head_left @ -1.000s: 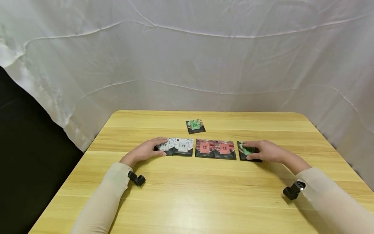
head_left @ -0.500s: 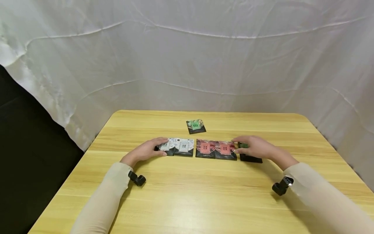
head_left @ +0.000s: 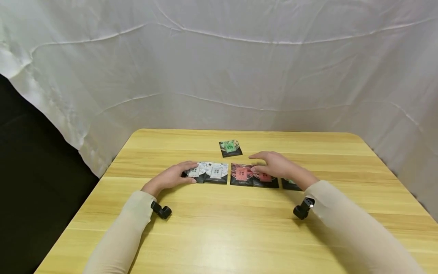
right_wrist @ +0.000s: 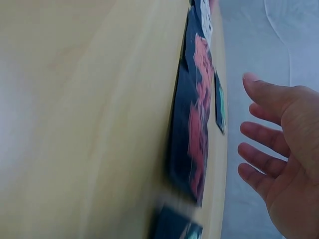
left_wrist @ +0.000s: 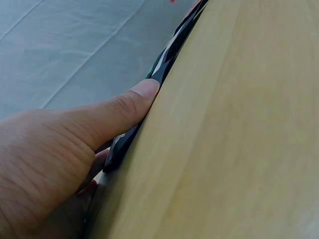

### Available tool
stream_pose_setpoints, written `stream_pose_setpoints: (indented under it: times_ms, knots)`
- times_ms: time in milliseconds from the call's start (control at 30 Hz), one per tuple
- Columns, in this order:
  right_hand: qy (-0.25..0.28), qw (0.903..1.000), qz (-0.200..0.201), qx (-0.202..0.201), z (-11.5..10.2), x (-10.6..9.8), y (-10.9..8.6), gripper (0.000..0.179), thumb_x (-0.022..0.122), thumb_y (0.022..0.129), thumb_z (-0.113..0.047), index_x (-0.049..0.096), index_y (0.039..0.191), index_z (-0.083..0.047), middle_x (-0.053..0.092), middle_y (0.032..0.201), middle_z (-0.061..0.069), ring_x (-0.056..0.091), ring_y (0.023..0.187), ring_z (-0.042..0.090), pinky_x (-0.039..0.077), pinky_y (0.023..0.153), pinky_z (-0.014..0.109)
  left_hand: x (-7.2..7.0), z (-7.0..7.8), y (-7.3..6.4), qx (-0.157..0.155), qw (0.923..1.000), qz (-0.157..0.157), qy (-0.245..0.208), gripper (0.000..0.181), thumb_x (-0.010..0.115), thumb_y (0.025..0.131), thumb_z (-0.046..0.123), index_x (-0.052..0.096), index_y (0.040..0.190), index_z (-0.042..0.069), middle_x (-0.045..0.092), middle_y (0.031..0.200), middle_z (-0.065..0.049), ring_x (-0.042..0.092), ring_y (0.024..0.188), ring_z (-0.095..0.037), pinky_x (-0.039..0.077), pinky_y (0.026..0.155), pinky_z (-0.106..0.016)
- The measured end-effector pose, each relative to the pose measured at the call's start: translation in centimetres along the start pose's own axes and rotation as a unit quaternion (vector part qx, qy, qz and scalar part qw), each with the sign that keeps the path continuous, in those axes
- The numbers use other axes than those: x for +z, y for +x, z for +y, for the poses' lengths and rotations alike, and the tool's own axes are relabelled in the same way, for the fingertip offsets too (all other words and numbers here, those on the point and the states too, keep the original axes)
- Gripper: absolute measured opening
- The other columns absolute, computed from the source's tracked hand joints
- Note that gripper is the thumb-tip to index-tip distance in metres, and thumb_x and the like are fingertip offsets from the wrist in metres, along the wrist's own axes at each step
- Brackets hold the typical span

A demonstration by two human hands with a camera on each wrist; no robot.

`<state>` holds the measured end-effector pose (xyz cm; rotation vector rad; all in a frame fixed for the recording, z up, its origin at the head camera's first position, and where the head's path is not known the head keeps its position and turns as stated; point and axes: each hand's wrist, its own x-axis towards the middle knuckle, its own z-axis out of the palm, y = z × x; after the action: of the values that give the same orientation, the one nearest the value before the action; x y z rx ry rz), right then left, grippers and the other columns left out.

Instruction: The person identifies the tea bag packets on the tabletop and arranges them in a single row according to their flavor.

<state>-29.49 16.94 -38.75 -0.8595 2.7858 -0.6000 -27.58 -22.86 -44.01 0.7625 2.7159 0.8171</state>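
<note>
My left hand point(head_left: 171, 176) rests at the left white-and-black packet point(head_left: 195, 173), thumb along its near edge and fingers over its far side. In the left wrist view, the thumb point(left_wrist: 144, 89) touches the dark packet edge. A second white packet point(head_left: 216, 173) lies beside it. My right hand point(head_left: 277, 166) is above the red-and-black packets, holding nothing, and partly covers the right red packet point(head_left: 267, 183). To its left lies another red packet point(head_left: 241, 176). Beyond the row is a green-and-black packet point(head_left: 230, 148); another green packet point(head_left: 291, 185) at the row's right end is mostly hidden by the right hand and wrist.
The packets lie flat on a pale wood table point(head_left: 212, 228). White cloth point(head_left: 219, 76) hangs behind the far edge, with black material point(head_left: 34, 171) at the left. A small black camera point(head_left: 302, 208) sits at the right wrist.
My right hand has left the green packet at the row's right end and moved left over the red packets. The left hand stays at the white packet.
</note>
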Motion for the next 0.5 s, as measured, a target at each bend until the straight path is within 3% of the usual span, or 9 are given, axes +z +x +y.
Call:
stream_pose_setpoints:
  times_ms: [500]
  knots:
    - [0.032,0.9984,0.046,0.003,-1.8,2.0,5.2,0.056,0.062,0.096,-0.041,0.051,0.144,-0.013,0.05,0.145,0.009,0.044,0.133,0.032,0.036,0.108,0.053,0.3,0.0,-0.6,0.001,0.9999,0.008,0.007,0.073,0.065,0.091,0.048,0.038,0.152,0.018,0.032,0.157,-0.01,0.027,0.144,-0.03,0.024,0.115,-0.05]
